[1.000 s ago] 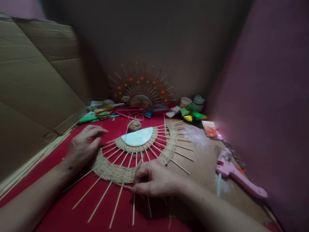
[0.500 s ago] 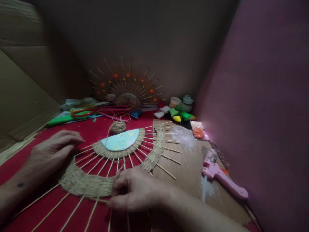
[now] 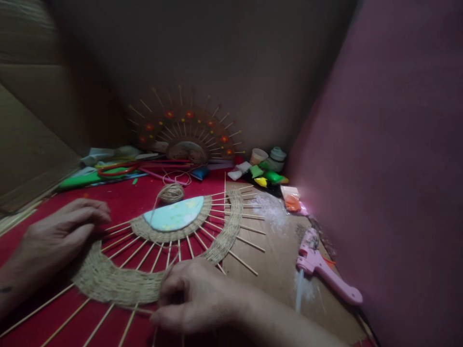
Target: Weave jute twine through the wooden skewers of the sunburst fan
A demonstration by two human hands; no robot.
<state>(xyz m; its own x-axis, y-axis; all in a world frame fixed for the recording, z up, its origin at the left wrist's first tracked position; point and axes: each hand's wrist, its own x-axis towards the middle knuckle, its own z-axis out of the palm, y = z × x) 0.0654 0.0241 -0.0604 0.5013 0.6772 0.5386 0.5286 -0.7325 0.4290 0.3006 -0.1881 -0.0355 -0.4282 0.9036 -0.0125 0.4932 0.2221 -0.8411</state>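
Note:
A half-round fan (image 3: 119, 282) of woven twine on thin wooden sticks lies in front of me, with a light blue, patterned half-disc (image 3: 175, 214) at its centre. My left hand (image 3: 60, 238) is closed over the left end of the woven band, its thumb and fingers bent around the edge. At the band's lower middle, my right hand (image 3: 198, 296) pinches a strand of twine (image 3: 144, 311) that runs along the outer edge across the sticks. Its palm side hides part of the band. Behind the half-disc sits a ball of twine (image 3: 171, 193).
A pink glue gun (image 3: 318, 270) lies on the wooden board (image 3: 275, 289) at right. Small coloured packets (image 3: 275, 177), a cup (image 3: 258, 155) and red-handled scissors (image 3: 115, 168) line the back of the red cloth (image 3: 119, 195). A flower-decorated fan (image 3: 190, 125) leans on the wall.
The whole view has shifted a little, so everything sits slightly further left. Both hands keep about the same hold on the fan and the twine.

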